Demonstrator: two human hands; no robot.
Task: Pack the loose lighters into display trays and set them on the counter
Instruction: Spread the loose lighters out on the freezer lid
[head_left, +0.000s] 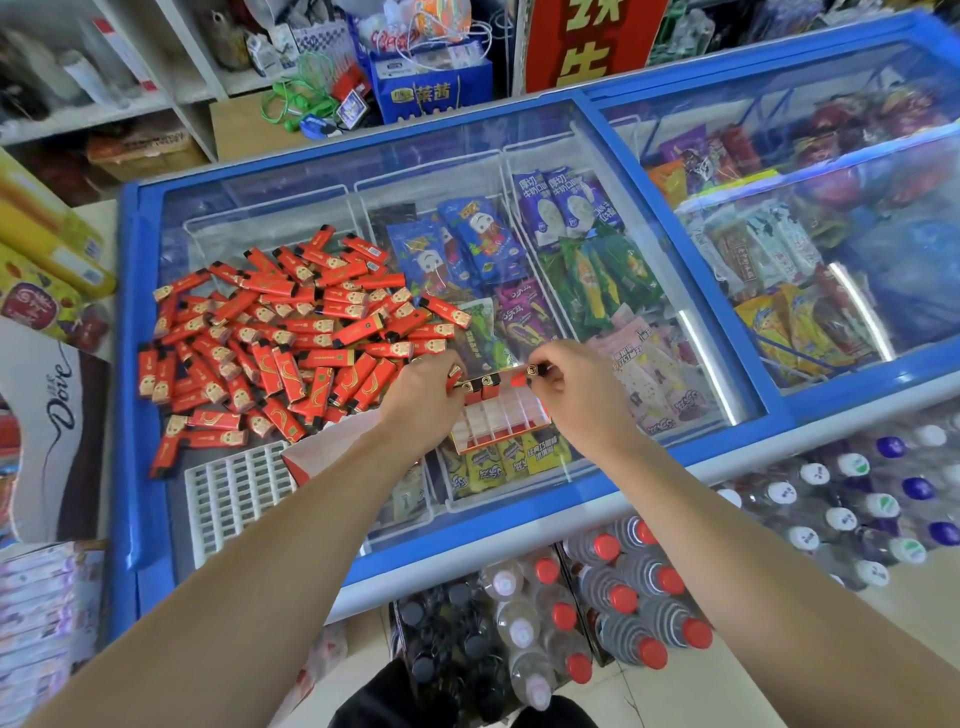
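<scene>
We see a heap of red lighters (291, 332) with gold print and black tops lying loose on the freezer lid (597, 156), left of the tray (501, 421). Our left hand (423, 395) grips several lighters at the tray's far-left corner; our right hand (566, 382) pinches one lighter (527, 375) over it.

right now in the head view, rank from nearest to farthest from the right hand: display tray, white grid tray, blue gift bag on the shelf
1. display tray: just below the right hand, on the freezer lid.
2. white grid tray: lower left, near the freezer's front edge.
3. blue gift bag: far back, on the shelf.
</scene>
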